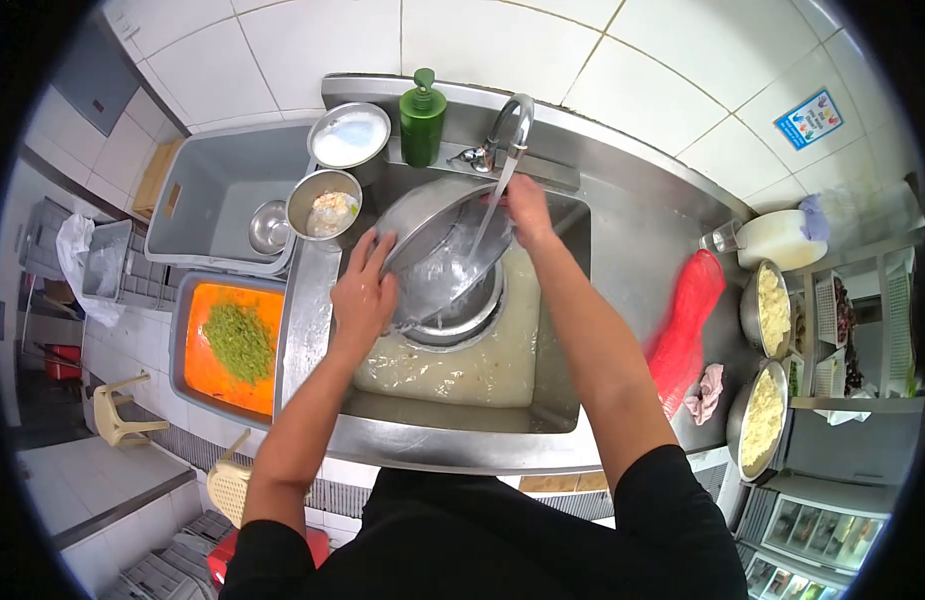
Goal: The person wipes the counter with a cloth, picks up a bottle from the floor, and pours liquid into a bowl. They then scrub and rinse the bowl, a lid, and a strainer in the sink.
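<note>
A large steel bowl (432,240) is tilted on its side in the sink (442,440), under water running from the tap (512,120). My left hand (362,290) grips the bowl's left rim. My right hand (527,210) holds its upper right rim, close to the stream. Beneath the tilted bowl a second steel bowl (472,320) sits in cloudy water.
A green soap bottle (422,115) and two small steel bowls (350,135) (324,203) stand at the sink's back left. A grey tub (217,195) and an orange tray of chopped greens (232,345) lie left. A red mesh bag (687,320) and bowls of white food (762,415) lie right.
</note>
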A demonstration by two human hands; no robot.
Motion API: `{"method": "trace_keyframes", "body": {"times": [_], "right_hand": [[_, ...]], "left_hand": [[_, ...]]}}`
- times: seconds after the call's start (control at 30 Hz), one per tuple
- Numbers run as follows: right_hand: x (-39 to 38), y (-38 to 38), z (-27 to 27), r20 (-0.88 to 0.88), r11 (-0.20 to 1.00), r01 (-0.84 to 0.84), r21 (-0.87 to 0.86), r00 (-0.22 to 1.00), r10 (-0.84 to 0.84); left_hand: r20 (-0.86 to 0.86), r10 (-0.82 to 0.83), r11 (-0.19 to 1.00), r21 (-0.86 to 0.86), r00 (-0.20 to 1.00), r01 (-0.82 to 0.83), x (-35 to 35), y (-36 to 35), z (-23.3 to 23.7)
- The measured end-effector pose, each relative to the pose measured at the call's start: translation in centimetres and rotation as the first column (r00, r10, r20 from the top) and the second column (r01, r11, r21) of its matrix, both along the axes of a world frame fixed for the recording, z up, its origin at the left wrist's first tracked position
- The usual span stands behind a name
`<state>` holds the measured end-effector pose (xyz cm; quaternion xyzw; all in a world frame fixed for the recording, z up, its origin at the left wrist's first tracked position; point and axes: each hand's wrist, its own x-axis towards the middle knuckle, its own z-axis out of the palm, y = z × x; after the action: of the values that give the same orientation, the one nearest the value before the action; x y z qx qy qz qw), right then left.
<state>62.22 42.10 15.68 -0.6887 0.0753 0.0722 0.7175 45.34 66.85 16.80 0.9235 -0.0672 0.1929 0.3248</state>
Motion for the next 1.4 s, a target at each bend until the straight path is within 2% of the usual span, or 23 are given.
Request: {"method": "trace_keyframes", "body": {"times": [0.03, 0.07, 0.1, 0.13, 0.17, 0.2, 0.23, 0.27, 0.33, 0.37, 0.4, 0.47, 0.5, 0.57, 0.6, 0.7, 0.77, 0.8, 0.87, 1.0, 1.13, 1.2, 1.4], "right_hand": [[0.4, 0.8, -2.3, 0.053, 0.999, 0.017, -0.043, 0.998, -0.014], [-0.3, 2.0, -1.5, 0.047, 0.999, 0.019, -0.042, 0.999, -0.017], [-1.6, 3.5, 0.7, -0.005, 0.949, -0.056, -0.309, 0.998, 0.058], [-2.9, 4.9, 1.9, -0.075, 0.823, -0.144, -0.55, 0.99, 0.123], [-4.4, 6.4, 1.8, -0.078, 0.82, -0.15, -0.552, 0.989, 0.129], [-6.0, 7.7, 1.5, 0.012, 0.675, -0.153, -0.722, 0.972, 0.233], [-6.8, 8.4, 1.7, 0.077, 0.5, -0.117, -0.858, 0.934, 0.35], [-6.6, 8.3, 2.0, 0.076, 0.493, -0.118, -0.862, 0.931, 0.356], [-5.8, 6.9, 3.0, 0.054, 0.734, -0.447, -0.511, 0.836, 0.546], [-4.6, 5.5, 4.0, -0.016, 0.828, -0.405, -0.388, 0.901, 0.434], [-3.5, 4.3, 4.8, -0.02, 0.826, -0.404, -0.393, 0.902, 0.432], [-2.0, 2.7, 6.2, -0.077, 0.927, -0.123, -0.354, 0.992, 0.102], [-2.3, 2.7, 6.4, -0.077, 0.927, -0.119, -0.357, 0.992, 0.098], [-2.7, 3.1, 6.8, -0.128, 0.942, -0.336, -0.008, 0.934, 0.333], [-2.8, 3.4, 7.1, -0.128, 0.941, -0.337, -0.012, 0.934, 0.333], [-2.7, 3.7, 6.8, -0.158, 0.932, -0.362, 0.024, 0.919, 0.361], [-2.2, 3.4, 6.8, -0.175, 0.954, -0.284, 0.097, 0.939, 0.297], [-2.3, 3.5, 6.7, -0.176, 0.954, -0.284, 0.097, 0.939, 0.297], [-2.7, 3.9, 6.4, -0.151, 0.955, -0.298, -0.002, 0.944, 0.294], [-2.0, 3.5, 6.5, -0.115, 0.987, -0.144, 0.074, 0.982, 0.152], [-1.8, 3.9, 7.2, -0.042, 0.984, -0.175, 0.024, 0.983, 0.176], [-1.6, 4.1, 6.8, -0.029, 0.98, -0.197, 0.012, 0.98, 0.197], [-1.3, 4.6, 2.1, -0.084, 0.995, -0.084, 0.058, 0.992, 0.089]], "left_hand": [[0.003, 0.072, 0.997, -0.04, 0.997, -0.072, -0.8, 0.0, -0.8], [-0.001, 0.144, 0.986, -0.081, 0.99, -0.144, -1.3, 0.0, -1.3], [-0.007, 0.143, 0.987, -0.08, 0.99, -0.143, -1.1, -0.4, -1.3], [-0.019, 0.212, 0.975, -0.056, 0.977, -0.213, -0.4, -1.3, -1.1], [-0.026, 0.282, 0.959, -0.033, 0.959, -0.283, 0.4, -2.1, -1.0], [-0.025, 0.289, 0.956, -0.037, 0.957, -0.29, 1.4, -2.8, -1.5], [-0.058, 0.233, 0.972, -0.018, 0.971, -0.234, 2.6, -3.6, -2.7], [-0.093, 0.174, 0.985, -0.001, 0.98, -0.175, 3.5, -4.0, -3.2], [-0.05, 0.149, 0.987, -0.058, 0.988, -0.152, 4.6, -4.1, -4.2], [0.001, 0.123, 0.987, -0.104, 0.992, -0.123, 5.1, -4.1, -4.4], [-0.001, 0.121, 0.986, -0.111, 0.993, -0.121, 5.5, -4.1, -4.7], [0.022, 0.025, 0.986, -0.163, 0.999, -0.021, 6.5, -3.9, -5.2], [0.023, 0.022, 0.986, -0.166, 1.0, -0.018, 7.0, -4.1, -5.5], [0.067, -0.041, 0.99, -0.13, 0.997, 0.049, 8.1, -4.6, -5.8], [0.068, -0.04, 0.99, -0.133, 0.997, 0.048, 8.8, -4.9, -5.8], [-0.127, -0.08, 0.985, -0.159, 0.989, 0.06, 10.0, -6.1, -5.8], [0.058, -0.175, 0.98, -0.081, 0.983, 0.18, 10.7, -6.6, -5.5], [0.058, -0.176, 0.98, -0.082, 0.983, 0.18, 11.0, -6.8, -5.2], [-0.098, -0.152, 0.979, -0.152, 0.983, 0.136, 11.2, -7.1, -4.5], [0.036, -0.135, 0.986, -0.089, 0.99, 0.138, 9.9, -6.5, -2.1], [0.094, 0.094, 0.979, -0.188, 0.991, -0.075, 4.8, -3.5, -1.2], [0.001, 0.201, 0.932, -0.307, 0.98, -0.191, 1.2, -2.3, -0.1], [-0.052, 0.331, 0.804, -0.508, 0.942, -0.31, -6.7, 0.3, 1.3]]}}
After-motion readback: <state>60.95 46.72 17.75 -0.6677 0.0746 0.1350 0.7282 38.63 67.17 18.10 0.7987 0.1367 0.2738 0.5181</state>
